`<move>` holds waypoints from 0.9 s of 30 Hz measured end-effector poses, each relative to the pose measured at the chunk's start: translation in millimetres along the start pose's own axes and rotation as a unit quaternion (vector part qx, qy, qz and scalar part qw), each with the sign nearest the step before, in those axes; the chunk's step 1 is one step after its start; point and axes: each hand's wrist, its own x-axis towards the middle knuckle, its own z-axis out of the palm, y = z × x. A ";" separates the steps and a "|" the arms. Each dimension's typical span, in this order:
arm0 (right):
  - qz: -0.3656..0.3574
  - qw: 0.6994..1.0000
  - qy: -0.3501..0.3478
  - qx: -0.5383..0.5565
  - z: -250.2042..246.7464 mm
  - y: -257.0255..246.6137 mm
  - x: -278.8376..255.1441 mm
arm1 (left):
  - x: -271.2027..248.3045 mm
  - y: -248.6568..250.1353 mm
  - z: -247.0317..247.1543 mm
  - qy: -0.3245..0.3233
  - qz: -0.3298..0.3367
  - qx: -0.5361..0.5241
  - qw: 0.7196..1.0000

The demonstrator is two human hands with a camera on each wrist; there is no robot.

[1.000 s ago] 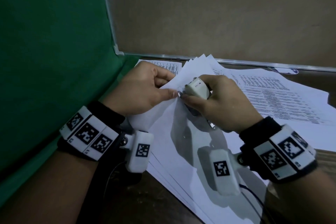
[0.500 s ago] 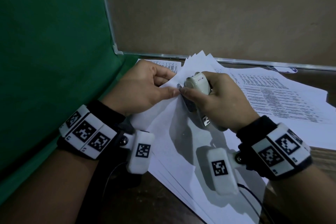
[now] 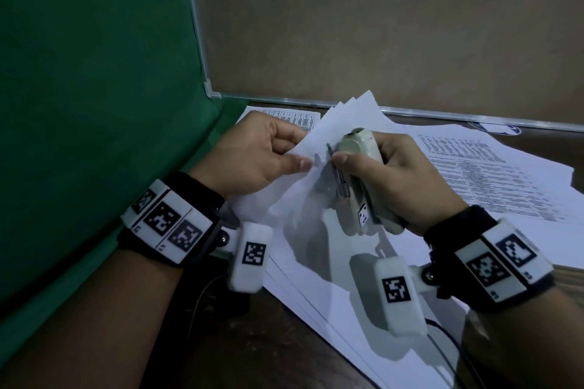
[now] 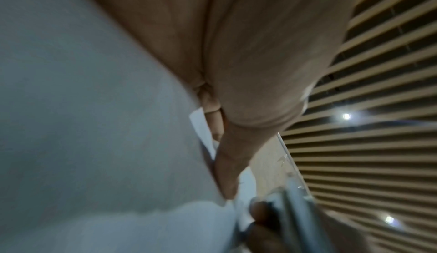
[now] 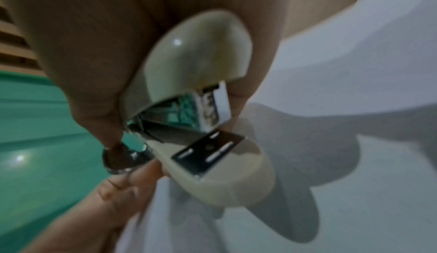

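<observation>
Dark wooden tabletop [image 3: 252,341] carries printed pages [image 3: 493,174] spread toward 2 o'clock, with a green board [image 3: 94,104] standing at 9 o'clock. Near the middle of the head view, the left hand [image 3: 262,158] pinches the corner of a fanned sheaf of paper [image 3: 344,117] between thumb and fingers, lifted off the table. Just beside that thumb, at its 3 o'clock, the right hand [image 3: 407,177] is curled round a cream stapler [image 3: 358,174] (its mouth gapes in the right wrist view), nose toward the pinched corner.
</observation>
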 end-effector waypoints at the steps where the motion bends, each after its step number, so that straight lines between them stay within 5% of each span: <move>1: 0.001 1.000 0.003 0.011 -2.2 -1.2 0.5 | 0.1 -0.2 -1.3 0.000 -0.002 0.004 1.000; 9: -0.037 0.969 0.058 -0.239 -3.9 6.9 4.7 | -3.7 6.0 3.8 0.008 0.005 0.028 1.000; 22: -0.056 0.957 0.055 -0.280 -3.3 -1.4 2.3 | -7.9 9.4 13.6 -0.006 0.026 0.091 0.995; 27: -0.063 0.950 0.063 -0.299 -3.8 0.6 3.1 | -4.5 10.0 8.4 0.059 0.009 0.053 0.997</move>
